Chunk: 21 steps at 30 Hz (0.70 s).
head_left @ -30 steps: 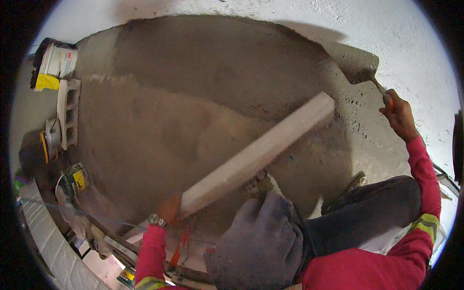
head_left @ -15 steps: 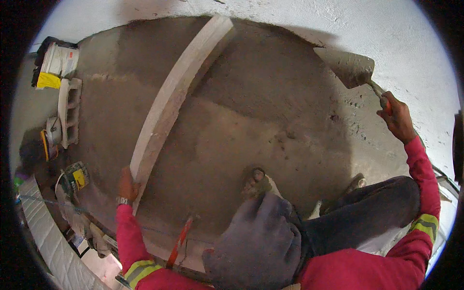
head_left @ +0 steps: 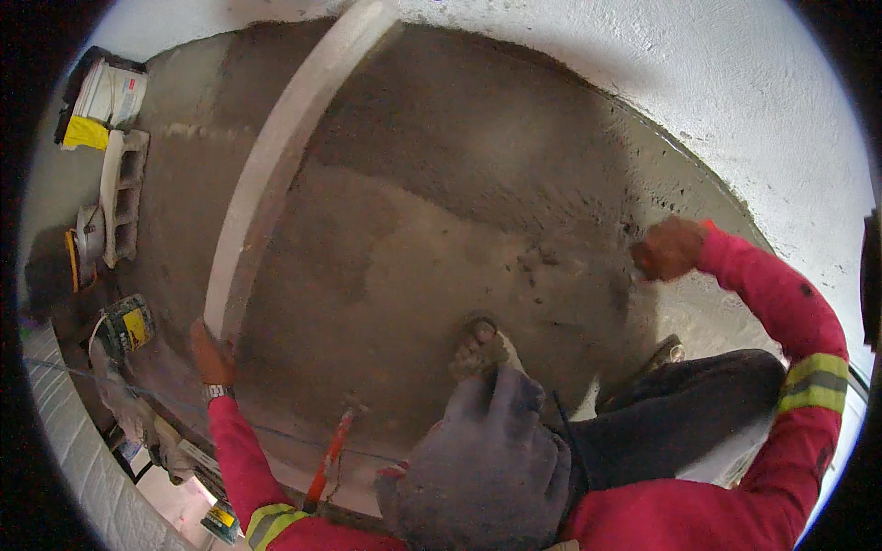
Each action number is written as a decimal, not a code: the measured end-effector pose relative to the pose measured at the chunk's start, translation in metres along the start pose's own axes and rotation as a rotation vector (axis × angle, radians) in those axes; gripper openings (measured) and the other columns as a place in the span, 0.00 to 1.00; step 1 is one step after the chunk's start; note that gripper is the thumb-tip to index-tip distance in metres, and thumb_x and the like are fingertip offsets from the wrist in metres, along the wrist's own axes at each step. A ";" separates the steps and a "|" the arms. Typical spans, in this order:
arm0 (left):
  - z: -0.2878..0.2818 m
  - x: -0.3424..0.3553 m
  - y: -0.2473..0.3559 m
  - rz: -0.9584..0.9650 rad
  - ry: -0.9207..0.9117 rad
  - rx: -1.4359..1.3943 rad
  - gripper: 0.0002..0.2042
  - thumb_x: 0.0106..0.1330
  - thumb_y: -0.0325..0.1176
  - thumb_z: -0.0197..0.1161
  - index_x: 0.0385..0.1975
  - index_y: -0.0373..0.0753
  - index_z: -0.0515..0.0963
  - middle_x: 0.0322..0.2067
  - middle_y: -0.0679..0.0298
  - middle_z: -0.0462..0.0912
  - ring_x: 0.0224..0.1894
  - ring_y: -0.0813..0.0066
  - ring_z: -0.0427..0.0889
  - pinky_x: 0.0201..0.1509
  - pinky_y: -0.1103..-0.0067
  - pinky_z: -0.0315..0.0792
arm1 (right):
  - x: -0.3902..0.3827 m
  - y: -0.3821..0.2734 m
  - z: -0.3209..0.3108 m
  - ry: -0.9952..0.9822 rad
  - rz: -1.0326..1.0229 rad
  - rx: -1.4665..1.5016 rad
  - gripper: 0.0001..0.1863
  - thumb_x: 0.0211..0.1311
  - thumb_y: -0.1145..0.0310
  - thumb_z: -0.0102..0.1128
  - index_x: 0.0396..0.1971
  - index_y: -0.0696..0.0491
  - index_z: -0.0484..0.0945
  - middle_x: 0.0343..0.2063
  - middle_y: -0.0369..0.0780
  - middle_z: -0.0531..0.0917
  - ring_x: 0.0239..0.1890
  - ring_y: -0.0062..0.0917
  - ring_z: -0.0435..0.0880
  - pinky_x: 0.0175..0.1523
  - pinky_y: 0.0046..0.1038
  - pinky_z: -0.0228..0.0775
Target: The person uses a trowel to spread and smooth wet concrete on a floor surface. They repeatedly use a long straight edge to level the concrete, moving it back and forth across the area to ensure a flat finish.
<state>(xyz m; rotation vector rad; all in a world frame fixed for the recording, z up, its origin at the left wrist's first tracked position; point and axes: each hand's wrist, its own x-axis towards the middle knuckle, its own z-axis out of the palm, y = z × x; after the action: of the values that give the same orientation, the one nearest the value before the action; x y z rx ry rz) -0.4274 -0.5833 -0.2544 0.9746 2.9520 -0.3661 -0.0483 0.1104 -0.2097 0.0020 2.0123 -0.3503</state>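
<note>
My left hand [head_left: 213, 356], with a watch at the wrist, grips the near end of a long pale straightedge board [head_left: 265, 174]. The board lies across wet grey mortar [head_left: 432, 248], its far end at the white wall. To the right, my right hand [head_left: 671, 250] is blurred and closed round the trowel's handle, low over the mortar. The trowel's blade cannot be made out against the grey surface. My bare foot [head_left: 476, 347] rests on the mortar between the hands.
At the left stand a white bucket [head_left: 115, 94], a hollow concrete block [head_left: 125, 197] and a dark tub with a yellow label [head_left: 129, 323]. A red-handled tool [head_left: 331, 459] lies close to my body. A taut blue string [head_left: 165, 397] crosses the near left. The white wall [head_left: 717, 83] curves round the far side.
My right hand has swung inward and down from the wall with the trowel. The board and my left hand have shifted left in the picture, and the surroundings have moved slightly too.
</note>
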 end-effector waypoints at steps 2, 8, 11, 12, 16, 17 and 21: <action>-0.006 0.006 -0.004 -0.051 -0.034 0.029 0.36 0.52 0.31 0.63 0.61 0.32 0.53 0.58 0.45 0.62 0.61 0.48 0.59 0.63 0.63 0.55 | 0.026 0.017 -0.018 0.134 -0.069 -0.002 0.13 0.50 0.57 0.53 0.26 0.52 0.75 0.20 0.47 0.78 0.26 0.45 0.78 0.32 0.43 0.69; -0.007 0.022 0.002 -0.132 0.018 -0.061 0.35 0.50 0.28 0.64 0.60 0.33 0.56 0.58 0.45 0.62 0.61 0.49 0.60 0.63 0.65 0.57 | 0.052 0.026 -0.055 0.544 -0.021 0.102 0.12 0.47 0.60 0.55 0.22 0.54 0.71 0.14 0.46 0.75 0.22 0.44 0.77 0.29 0.41 0.68; -0.002 0.021 -0.004 -0.157 0.005 -0.019 0.34 0.49 0.28 0.64 0.59 0.33 0.57 0.56 0.46 0.63 0.60 0.49 0.62 0.62 0.66 0.58 | 0.030 0.019 -0.046 0.470 -0.208 -0.057 0.13 0.45 0.60 0.57 0.24 0.55 0.71 0.14 0.46 0.75 0.22 0.44 0.77 0.27 0.40 0.67; -0.001 0.020 -0.005 -0.162 -0.005 -0.053 0.35 0.49 0.28 0.65 0.59 0.33 0.58 0.56 0.46 0.64 0.60 0.49 0.62 0.61 0.66 0.58 | 0.030 0.019 -0.045 0.351 -0.212 -0.138 0.13 0.45 0.60 0.57 0.25 0.54 0.71 0.14 0.46 0.75 0.22 0.43 0.77 0.27 0.41 0.67; -0.004 0.031 -0.005 -0.160 -0.007 -0.116 0.35 0.48 0.28 0.65 0.58 0.32 0.58 0.56 0.46 0.64 0.59 0.49 0.63 0.60 0.66 0.60 | 0.047 0.013 -0.044 0.075 -0.137 -0.282 0.15 0.44 0.59 0.58 0.29 0.53 0.72 0.14 0.46 0.75 0.21 0.44 0.77 0.26 0.42 0.67; -0.002 0.028 -0.015 -0.160 -0.006 -0.105 0.34 0.48 0.28 0.65 0.57 0.32 0.59 0.56 0.46 0.64 0.58 0.48 0.64 0.60 0.66 0.60 | 0.055 0.014 -0.055 0.201 -0.189 -0.296 0.15 0.45 0.58 0.58 0.30 0.53 0.72 0.15 0.46 0.76 0.21 0.44 0.77 0.27 0.42 0.67; 0.011 0.011 -0.042 -0.133 0.062 -0.026 0.33 0.46 0.24 0.64 0.56 0.34 0.62 0.55 0.47 0.66 0.58 0.49 0.65 0.60 0.66 0.61 | 0.067 0.001 -0.099 0.495 -0.057 -0.060 0.17 0.45 0.60 0.57 0.33 0.55 0.72 0.16 0.46 0.77 0.22 0.44 0.78 0.27 0.43 0.67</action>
<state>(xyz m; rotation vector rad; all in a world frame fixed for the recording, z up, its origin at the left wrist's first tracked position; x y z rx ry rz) -0.4613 -0.6124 -0.2570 0.8040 3.0786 -0.3044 -0.1655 0.1256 -0.2282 -0.0076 2.5161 -0.3490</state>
